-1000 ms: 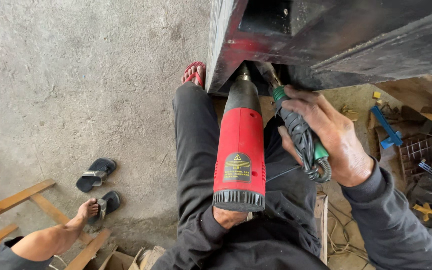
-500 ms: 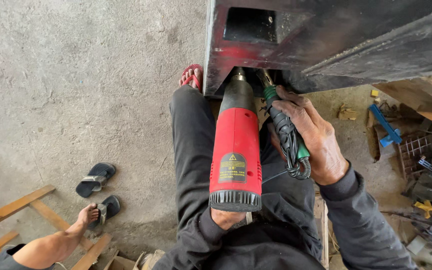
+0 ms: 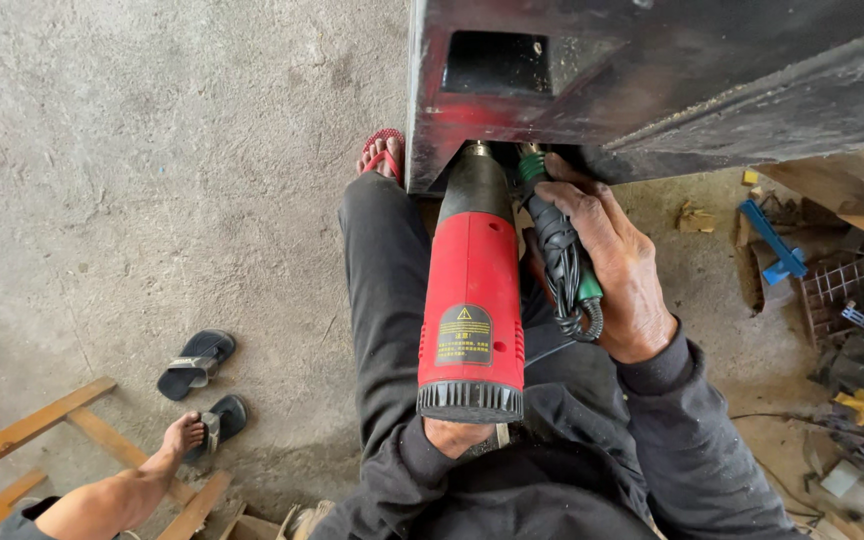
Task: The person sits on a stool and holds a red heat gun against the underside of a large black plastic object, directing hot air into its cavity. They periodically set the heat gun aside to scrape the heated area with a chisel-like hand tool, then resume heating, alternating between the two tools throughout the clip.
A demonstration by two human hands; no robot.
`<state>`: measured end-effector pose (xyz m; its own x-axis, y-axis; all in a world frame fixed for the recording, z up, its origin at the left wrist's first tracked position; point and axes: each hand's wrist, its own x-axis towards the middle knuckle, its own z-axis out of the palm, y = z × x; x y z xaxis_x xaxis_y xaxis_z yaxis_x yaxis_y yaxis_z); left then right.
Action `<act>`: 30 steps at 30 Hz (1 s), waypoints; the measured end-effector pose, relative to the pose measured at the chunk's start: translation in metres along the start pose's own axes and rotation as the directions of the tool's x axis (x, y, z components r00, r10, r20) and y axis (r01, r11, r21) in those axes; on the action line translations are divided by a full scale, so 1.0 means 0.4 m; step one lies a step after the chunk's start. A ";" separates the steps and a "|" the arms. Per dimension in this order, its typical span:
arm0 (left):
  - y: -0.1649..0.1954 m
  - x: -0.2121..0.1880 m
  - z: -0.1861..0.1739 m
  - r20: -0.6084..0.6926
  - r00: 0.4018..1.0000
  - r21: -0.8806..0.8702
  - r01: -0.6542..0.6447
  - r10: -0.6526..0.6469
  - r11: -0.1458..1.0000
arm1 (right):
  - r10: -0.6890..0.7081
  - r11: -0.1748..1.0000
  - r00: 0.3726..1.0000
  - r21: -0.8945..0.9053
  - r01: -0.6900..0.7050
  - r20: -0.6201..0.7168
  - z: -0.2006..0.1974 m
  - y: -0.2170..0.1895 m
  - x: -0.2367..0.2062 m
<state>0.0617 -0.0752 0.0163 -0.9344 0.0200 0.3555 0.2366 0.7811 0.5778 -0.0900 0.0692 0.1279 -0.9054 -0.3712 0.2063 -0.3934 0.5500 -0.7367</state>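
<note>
Compared with half a second ago, little has shifted: the red tool (image 3: pixel 472 300) has been kept nosed up under the black metal frame (image 3: pixel 652 90), and the view has tipped slightly so that more of the square opening (image 3: pixel 497 62) in the frame is seen at 12 o'clock; the green-handled tool (image 3: pixel 560 250) remains alongside at 3 o'clock of the red body.

The left hand (image 3: pixel 457 437) is closed around the rear of the red tool, largely hidden beneath its black ribbed end cap; the right hand (image 3: pixel 617 270) is clamped on the green-handled tool and the black cord (image 3: pixel 567 275) wound about it.

The red tool is judged a rigid plastic housing, moderately heavy and nose-weighted, smooth enough to slip; it is best held at the rear grip, well away from the metal nozzle (image 3: pixel 479 150). The corded tool is judged lighter, its wound cord soft and yielding.

A square black label with a yellow warning triangle (image 3: pixel 464 335) is fixed low on the red body, at 6 o'clock; no packages are seen. Another person's foot (image 3: pixel 184 435) rests by dark sandals (image 3: pixel 197 362) at 8 o'clock, near a wooden frame (image 3: pixel 22 430) on the concrete floor (image 3: pixel 152 150).
</note>
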 end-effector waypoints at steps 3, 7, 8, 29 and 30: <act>0.000 0.009 0.009 0.144 0.976 -0.129 0.184 -0.165 0.974 | 0.002 1.000 1.000 -0.014 -0.002 -0.015 0.006 -0.004 0.010; -0.009 -0.002 0.017 0.116 0.992 0.116 0.034 -0.047 0.993 | 0.000 0.999 1.000 -0.033 -0.001 -0.022 0.012 -0.008 0.022; -0.013 -0.010 0.019 0.103 0.994 0.128 0.010 -0.023 0.992 | -0.007 0.999 1.000 -0.046 0.006 -0.025 0.012 -0.009 0.024; -0.020 -0.007 -0.003 0.208 0.975 -0.084 0.102 -0.083 0.991 | -0.033 0.998 0.993 -0.053 0.027 -0.114 0.040 -0.031 0.078; -0.020 -0.014 -0.002 0.198 0.975 -0.126 0.122 -0.096 0.984 | -0.036 0.998 0.992 -0.061 0.029 -0.119 0.040 -0.030 0.079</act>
<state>0.0651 -0.0818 0.0103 -0.9870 0.0684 0.1456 0.1521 0.6925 0.7052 -0.1113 0.0388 0.1328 -0.9030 -0.2994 0.3081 -0.4288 0.5838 -0.6894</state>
